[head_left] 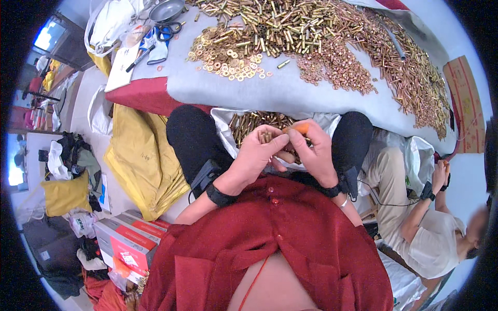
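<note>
My left hand (259, 151) is closed around a few short brass-coloured metal tubes (266, 137), whose ends show above its fingers. Close beside it, my right hand (316, 151) has its thumb and fingers pressed together near the left thumb; whatever it pinches is hidden. Something orange (302, 127) covers or lies at the right fingertips. Below both hands, a white sack (223, 122) lies open between my knees, filled with brass-coloured metal pieces (249, 122).
A grey-covered table (181, 83) ahead bears heaps of metal tubes (280, 26), flat washers (228, 59) and coppery nuts (337, 65). Blue-handled scissors (167, 32) and a pen (140, 58) lie at its left. Yellow sacks (140, 155) stand left; another person (428, 233) sits at right.
</note>
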`<state>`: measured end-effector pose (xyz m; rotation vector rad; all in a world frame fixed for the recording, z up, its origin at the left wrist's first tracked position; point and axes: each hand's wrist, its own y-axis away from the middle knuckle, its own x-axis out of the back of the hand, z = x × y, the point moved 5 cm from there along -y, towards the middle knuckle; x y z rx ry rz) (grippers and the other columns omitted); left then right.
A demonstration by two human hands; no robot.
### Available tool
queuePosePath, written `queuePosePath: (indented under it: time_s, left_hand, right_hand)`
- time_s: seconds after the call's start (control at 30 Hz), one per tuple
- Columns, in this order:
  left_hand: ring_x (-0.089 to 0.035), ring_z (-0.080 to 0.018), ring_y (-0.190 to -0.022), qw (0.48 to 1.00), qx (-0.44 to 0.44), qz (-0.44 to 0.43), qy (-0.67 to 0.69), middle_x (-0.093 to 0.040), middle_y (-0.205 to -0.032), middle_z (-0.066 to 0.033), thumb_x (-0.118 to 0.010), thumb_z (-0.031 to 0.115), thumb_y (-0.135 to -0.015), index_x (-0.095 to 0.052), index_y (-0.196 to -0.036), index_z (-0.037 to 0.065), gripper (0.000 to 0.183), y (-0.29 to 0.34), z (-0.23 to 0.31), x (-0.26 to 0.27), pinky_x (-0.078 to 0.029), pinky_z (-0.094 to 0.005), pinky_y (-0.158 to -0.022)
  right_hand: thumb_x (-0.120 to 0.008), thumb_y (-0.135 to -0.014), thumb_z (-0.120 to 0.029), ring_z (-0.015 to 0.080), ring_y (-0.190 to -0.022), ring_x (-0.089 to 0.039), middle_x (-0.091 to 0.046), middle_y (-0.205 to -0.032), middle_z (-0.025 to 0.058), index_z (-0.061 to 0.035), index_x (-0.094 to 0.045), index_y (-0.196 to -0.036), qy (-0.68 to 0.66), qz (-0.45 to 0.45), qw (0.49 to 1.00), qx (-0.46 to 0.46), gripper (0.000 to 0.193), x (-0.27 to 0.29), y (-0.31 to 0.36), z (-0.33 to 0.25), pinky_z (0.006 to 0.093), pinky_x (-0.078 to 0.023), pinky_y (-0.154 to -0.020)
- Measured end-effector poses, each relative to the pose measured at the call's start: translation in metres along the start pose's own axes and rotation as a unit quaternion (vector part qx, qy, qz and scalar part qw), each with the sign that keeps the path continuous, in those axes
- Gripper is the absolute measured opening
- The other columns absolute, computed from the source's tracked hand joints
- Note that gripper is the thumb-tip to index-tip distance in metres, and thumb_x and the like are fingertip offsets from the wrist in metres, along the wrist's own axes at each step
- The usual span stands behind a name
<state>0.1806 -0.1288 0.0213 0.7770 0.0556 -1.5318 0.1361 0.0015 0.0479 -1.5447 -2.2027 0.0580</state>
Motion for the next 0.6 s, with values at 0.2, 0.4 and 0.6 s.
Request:
queuePosePath:
  time_s: [0.2, 0.4, 0.6]
  left_hand:
    - [-0.066, -0.0174, -0.064, 1.0, -0.003, -0.002, -0.021, -0.065, -0.085, -0.0111, -0.058, 0.017, -0.09, -0.051, -0.104, 0.001, 0.023, -0.008, 0.002, 0.011, -0.053, -0.0255, -0.046]
    - [-0.063, -0.0217, -0.056, 0.993, -0.085, -0.044, 0.067, -0.063, -0.084, -0.0161, -0.056, 0.017, -0.091, -0.049, -0.104, 0.005, 0.019, 0.016, 0.023, 0.024, -0.051, -0.0276, -0.042]
    - [-0.065, -0.0239, -0.06, 0.945, -0.282, -0.024, 0.165, -0.062, -0.09, -0.0211, -0.062, 0.022, -0.088, -0.05, -0.106, 0.006, 0.027, 0.085, 0.06, 0.12, -0.053, -0.0279, -0.041]
  right_hand:
    - [-0.055, -0.092, -0.019, 0.0149, -0.07, -0.056, -0.059, -0.079, 0.007, -0.0009, -0.063, -0.097, 0.008, 0.048, 0.998, -0.043, 0.021, 0.002, 0.002, 0.012, 0.0274, -0.045, -0.064]
    - [-0.055, -0.093, -0.023, 0.0073, -0.069, -0.054, -0.06, -0.078, 0.0007, -0.0014, -0.06, -0.097, -0.223, -0.142, 0.937, -0.229, 0.023, -0.04, 0.018, 0.038, 0.0231, -0.045, -0.063]
    - [-0.05, -0.094, -0.015, 0.0106, -0.081, -0.059, -0.064, -0.094, 0.0048, -0.0023, -0.061, -0.104, -0.2, -0.255, 0.919, -0.223, 0.02, -0.084, 0.006, 0.02, 0.0257, -0.049, -0.072]
